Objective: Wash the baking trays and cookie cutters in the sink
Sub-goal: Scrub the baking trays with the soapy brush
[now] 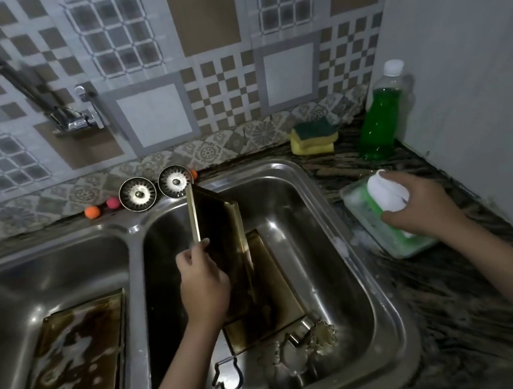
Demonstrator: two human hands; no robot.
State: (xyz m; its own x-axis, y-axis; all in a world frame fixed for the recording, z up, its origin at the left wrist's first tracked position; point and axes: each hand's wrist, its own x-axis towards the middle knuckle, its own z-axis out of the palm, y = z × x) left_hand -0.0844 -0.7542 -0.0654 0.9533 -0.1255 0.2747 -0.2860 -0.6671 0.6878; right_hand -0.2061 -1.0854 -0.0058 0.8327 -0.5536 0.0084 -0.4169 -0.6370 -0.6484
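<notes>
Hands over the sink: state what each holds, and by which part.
Left hand grips the upright baking tray by its left rim. Right hand holds a white cloth, bunched.

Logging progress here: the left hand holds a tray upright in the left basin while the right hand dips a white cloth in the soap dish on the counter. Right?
Not quite. The head view shows the left hand holding the tray upright in the right basin, not the left. The rest stands: the right hand holds a white cloth at the soap dish on the counter.
</notes>
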